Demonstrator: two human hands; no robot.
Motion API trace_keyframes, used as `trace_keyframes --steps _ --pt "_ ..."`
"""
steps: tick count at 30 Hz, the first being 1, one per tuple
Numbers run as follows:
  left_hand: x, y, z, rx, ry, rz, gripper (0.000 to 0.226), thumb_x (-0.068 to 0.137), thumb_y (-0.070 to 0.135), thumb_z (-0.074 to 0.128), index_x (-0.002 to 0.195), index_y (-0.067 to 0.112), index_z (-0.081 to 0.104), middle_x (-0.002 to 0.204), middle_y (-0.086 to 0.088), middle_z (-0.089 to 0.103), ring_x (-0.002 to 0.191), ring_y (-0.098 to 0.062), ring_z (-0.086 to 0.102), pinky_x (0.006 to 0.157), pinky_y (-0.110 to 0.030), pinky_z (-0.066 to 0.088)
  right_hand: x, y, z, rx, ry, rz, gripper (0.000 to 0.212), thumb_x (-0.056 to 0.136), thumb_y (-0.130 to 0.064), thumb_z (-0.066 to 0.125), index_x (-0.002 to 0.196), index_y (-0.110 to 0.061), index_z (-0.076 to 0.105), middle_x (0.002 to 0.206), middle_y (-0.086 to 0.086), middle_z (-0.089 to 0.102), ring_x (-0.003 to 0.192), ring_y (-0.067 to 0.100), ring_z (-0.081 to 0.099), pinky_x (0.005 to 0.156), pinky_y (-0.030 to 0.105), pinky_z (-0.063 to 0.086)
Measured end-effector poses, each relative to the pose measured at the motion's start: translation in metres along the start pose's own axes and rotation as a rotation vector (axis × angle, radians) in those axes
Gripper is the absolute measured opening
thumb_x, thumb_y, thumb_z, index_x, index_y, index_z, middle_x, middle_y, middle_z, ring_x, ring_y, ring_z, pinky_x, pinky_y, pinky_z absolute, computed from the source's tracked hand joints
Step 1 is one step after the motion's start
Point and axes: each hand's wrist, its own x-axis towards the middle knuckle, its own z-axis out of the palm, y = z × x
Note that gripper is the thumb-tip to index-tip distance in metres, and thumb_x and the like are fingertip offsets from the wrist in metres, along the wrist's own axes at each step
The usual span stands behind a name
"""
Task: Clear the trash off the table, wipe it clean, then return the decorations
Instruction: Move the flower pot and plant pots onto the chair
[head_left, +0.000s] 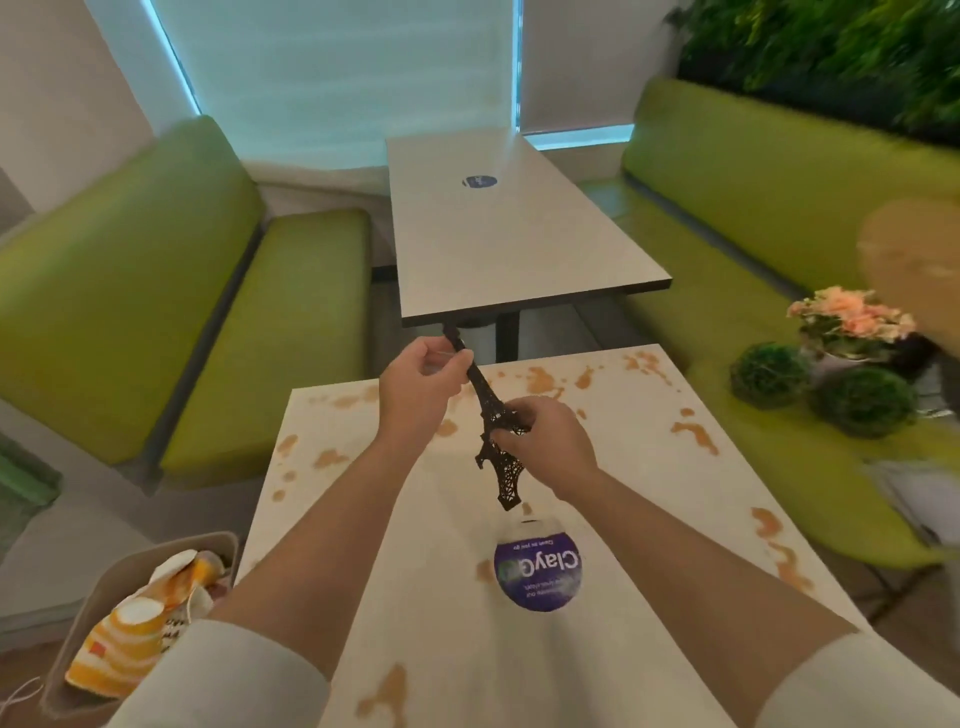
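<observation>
Both hands are holding a dark Eiffel Tower model (493, 421) in mid-air at the centre of the frame, tilted, its tip pointing toward the upper left. The left hand (421, 384) is pinching the thin spire while the right hand (545, 441) is curling its fingers around the wider middle tier.

Trash looks already cleared — cups and wrappers are sitting in the bin (140, 623) at lower left. The table (395, 597) below is still showing orange-brown stains across most of its top, so wiping seems yet to be done. The flower pot (852, 322) and two green balls (769, 374) are waiting on the green bench (779, 467) at right, so the tower is probably heading there too.

The table's right edge is lying close to the bench, with open air between for the carry — the round blue sticker (537, 571) is the only thing lying flat beneath the hands.
</observation>
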Motion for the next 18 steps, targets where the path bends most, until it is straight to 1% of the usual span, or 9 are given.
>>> trace_keyframes --steps 2,3,6,8,10,12,14,16,18 --pt "-0.009 0.010 0.033 0.003 -0.046 0.014 0.018 0.088 0.030 0.069 0.102 0.019 0.067 0.093 0.001 0.071 0.088 -0.015 0.069 0.081 -0.042 0.059 -0.005 0.017 -0.026 0.030 0.029 0.041 0.049 0.085 -0.032 0.073 0.131 -0.027 0.058 0.101 -0.007 0.067 0.080 0.009 0.062 0.064 0.025 0.050" --pt "-0.013 0.015 0.048 0.006 -0.072 0.026 0.019 0.089 0.030 0.068 0.105 0.019 0.066 0.096 0.002 0.070 0.091 -0.013 0.068 0.083 -0.040 0.059 -0.007 0.026 -0.038 0.028 0.037 0.060 0.052 0.086 -0.032 0.072 0.134 -0.027 0.056 0.097 -0.007 0.066 0.080 0.011 0.062 0.066 0.027 0.051" --pt "-0.024 0.026 0.101 0.034 -0.154 0.048 0.022 0.091 0.032 0.066 0.110 0.024 0.065 0.102 0.005 0.068 0.096 -0.013 0.066 0.086 -0.039 0.058 -0.009 0.059 -0.079 0.017 0.037 0.105 0.038 0.086 -0.034 0.071 0.123 -0.030 0.065 0.082 -0.011 0.063 0.074 0.012 0.061 0.071 0.037 0.055" --pt "-0.030 0.029 0.135 0.057 -0.194 0.047 0.026 0.091 0.036 0.064 0.114 0.025 0.064 0.104 0.007 0.067 0.097 -0.013 0.066 0.087 -0.040 0.057 -0.011 0.083 -0.106 0.041 0.038 0.141 0.033 0.084 -0.035 0.073 0.117 -0.031 0.069 0.081 -0.010 0.065 0.072 0.013 0.061 0.071 0.039 0.055" --pt "-0.035 0.027 0.170 0.099 -0.237 0.035 0.029 0.091 0.040 0.063 0.116 0.026 0.063 0.106 0.009 0.067 0.098 -0.013 0.065 0.088 -0.040 0.056 -0.010 0.109 -0.131 0.040 0.047 0.168 0.034 0.080 -0.039 0.076 0.112 -0.032 0.070 0.085 -0.003 0.067 0.070 0.014 0.061 0.062 0.037 0.052" --pt "-0.040 0.022 0.207 0.183 -0.320 0.016 0.026 0.091 0.040 0.063 0.113 0.027 0.064 0.107 0.011 0.067 0.098 -0.011 0.064 0.090 -0.039 0.054 -0.009 0.135 -0.154 0.018 0.073 0.165 0.041 0.073 -0.048 0.079 0.109 -0.032 0.072 0.094 0.004 0.063 0.071 0.017 0.059 0.055 0.030 0.044" --pt "-0.046 0.011 0.238 0.237 -0.418 -0.027 0.025 0.090 0.037 0.065 0.113 0.026 0.065 0.107 0.011 0.067 0.098 -0.012 0.063 0.092 -0.040 0.052 -0.008 0.155 -0.176 0.034 0.072 0.157 0.042 0.069 -0.047 0.082 0.108 -0.033 0.073 0.096 -0.001 0.058 0.077 0.013 0.056 0.059 0.032 0.046" --pt "-0.054 0.002 0.270 0.248 -0.482 -0.077 0.021 0.090 0.033 0.066 0.110 0.026 0.065 0.105 0.011 0.066 0.096 -0.012 0.063 0.091 -0.037 0.052 -0.008 0.177 -0.201 0.065 0.058 0.169 0.031 0.071 -0.038 0.083 0.101 -0.033 0.074 0.090 -0.011 0.060 0.078 0.009 0.057 0.068 0.036 0.051" --pt "-0.062 -0.004 0.305 0.226 -0.523 -0.102 0.017 0.092 0.029 0.065 0.109 0.028 0.062 0.105 0.008 0.067 0.095 -0.014 0.064 0.083 -0.029 0.052 -0.007 0.202 -0.228 0.090 0.044 0.176 0.031 0.074 -0.031 0.082 0.104 -0.032 0.074 0.084 -0.014 0.063 0.077 0.009 0.059 0.068 0.031 0.050"
